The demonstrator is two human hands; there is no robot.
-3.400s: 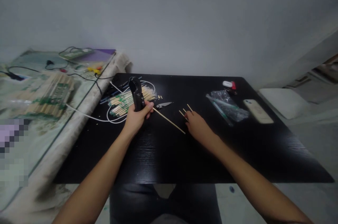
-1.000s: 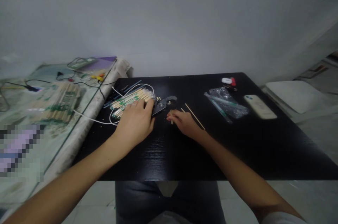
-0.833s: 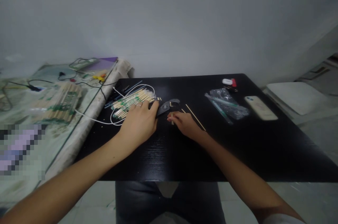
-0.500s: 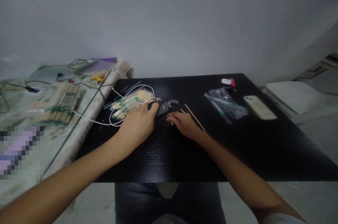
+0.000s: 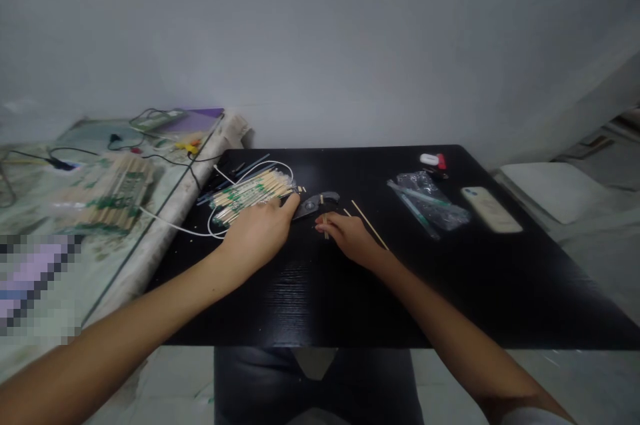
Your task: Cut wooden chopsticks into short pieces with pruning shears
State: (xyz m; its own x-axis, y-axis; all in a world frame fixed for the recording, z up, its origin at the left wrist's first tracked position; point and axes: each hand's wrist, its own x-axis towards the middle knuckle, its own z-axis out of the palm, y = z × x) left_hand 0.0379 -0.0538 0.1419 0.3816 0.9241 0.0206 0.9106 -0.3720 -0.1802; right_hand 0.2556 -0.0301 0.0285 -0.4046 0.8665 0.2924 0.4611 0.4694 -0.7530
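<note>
My left hand is closed around the grey and black pruning shears, whose handles are mostly hidden under my fingers. The curved jaws point right, and a small pale bit of stick shows at them. Just right of and below the jaws, my right hand pinches short wooden stick pieces between thumb and fingers. Beyond my left hand lies a bundle of chopsticks in clear and green wrappers. A long thin stick rests on the black table behind my right hand.
A white cable loops around the wrapped bundle. To the right lie clear plastic wrappers, a phone and a white earphone case. Another chopstick pack sits on the glass-topped table at left. A white stool stands at right.
Both hands stay nearly in place, with the left still on the shears and the right still on the stick pieces. The whole view has shifted slightly.
</note>
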